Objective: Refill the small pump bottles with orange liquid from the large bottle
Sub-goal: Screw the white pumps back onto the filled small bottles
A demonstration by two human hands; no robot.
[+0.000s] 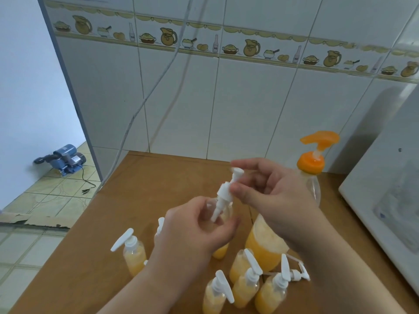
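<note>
held bottle (223,215) mostly hidden by hands

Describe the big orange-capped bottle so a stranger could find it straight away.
Start at the brown table against the tiled wall, then look toward its right side beside the white appliance. The large bottle stands there behind the right hand. Unlike the small bottles with white pumps, it is taller and carries an orange pump and orange collar.

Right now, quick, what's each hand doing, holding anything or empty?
Left hand: grips a small bottle, fingers curled round it.
Right hand: pinches the white pump head, its tube at the bottle's mouth.
</note>
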